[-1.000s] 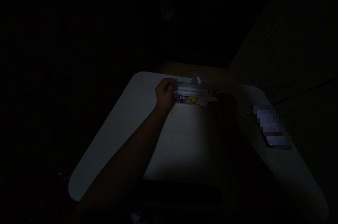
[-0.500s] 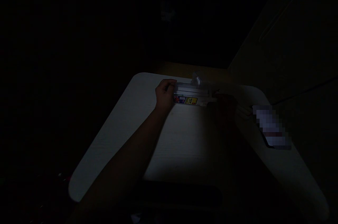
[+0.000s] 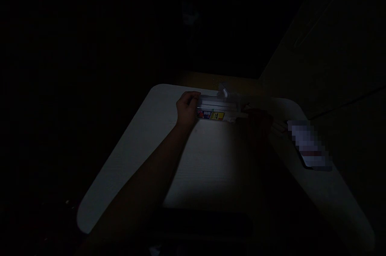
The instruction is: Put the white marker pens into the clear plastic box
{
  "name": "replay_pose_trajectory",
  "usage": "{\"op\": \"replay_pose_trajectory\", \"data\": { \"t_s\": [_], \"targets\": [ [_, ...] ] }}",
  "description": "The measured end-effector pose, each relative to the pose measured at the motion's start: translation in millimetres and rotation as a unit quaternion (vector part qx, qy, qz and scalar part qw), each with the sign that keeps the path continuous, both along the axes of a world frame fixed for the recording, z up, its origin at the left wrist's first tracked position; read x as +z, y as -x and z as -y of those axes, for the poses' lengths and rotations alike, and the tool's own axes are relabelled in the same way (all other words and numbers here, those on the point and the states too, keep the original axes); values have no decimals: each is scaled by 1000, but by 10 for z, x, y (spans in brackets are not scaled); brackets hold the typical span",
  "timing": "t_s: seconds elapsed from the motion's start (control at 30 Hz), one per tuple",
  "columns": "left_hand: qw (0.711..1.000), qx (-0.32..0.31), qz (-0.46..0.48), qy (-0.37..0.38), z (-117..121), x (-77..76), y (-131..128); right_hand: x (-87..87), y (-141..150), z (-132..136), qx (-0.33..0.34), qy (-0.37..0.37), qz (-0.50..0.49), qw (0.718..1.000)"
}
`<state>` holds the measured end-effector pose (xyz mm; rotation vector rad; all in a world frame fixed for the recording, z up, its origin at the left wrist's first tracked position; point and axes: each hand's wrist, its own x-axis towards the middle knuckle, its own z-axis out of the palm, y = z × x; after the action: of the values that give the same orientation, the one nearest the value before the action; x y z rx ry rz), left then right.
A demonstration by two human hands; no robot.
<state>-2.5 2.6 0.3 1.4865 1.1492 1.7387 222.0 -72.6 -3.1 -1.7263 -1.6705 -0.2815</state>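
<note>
Fingers [image 3: 193, 95] of the left hand [image 3: 186, 109] grip a clear, smooth, boxy plastic case [image 3: 218, 105] with a colourful label.

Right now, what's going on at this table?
In dim light, a person's left hand grips the left end of a clear plastic case with a colourful label, over a pale, round-cornered table. The right hand, deep in shadow, is at or near the case's right end; its grip is too dark to make out. A lit phone-like device with a blurred-out screen lies on the table's right side.
</note>
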Motion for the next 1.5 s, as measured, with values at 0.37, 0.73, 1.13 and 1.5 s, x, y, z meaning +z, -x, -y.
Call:
{"op": "replay_pose_trajectory", "data": {
  "t_s": [0.37,0.73,1.13,1.5],
  "targets": [
    [1000,4,-9,0,5,12,-3,119,106,19,41,89,158,983],
    [1000,2,-9,1,20,23,0,112,116,30,-15,104,205,973],
    [1000,0,-5,6,8,-11,11,83,81,18,6,83,74,994],
    [1000,4,-9,0,19,-4,22,132,-62,31,12,98,53,994]
  ]
}}
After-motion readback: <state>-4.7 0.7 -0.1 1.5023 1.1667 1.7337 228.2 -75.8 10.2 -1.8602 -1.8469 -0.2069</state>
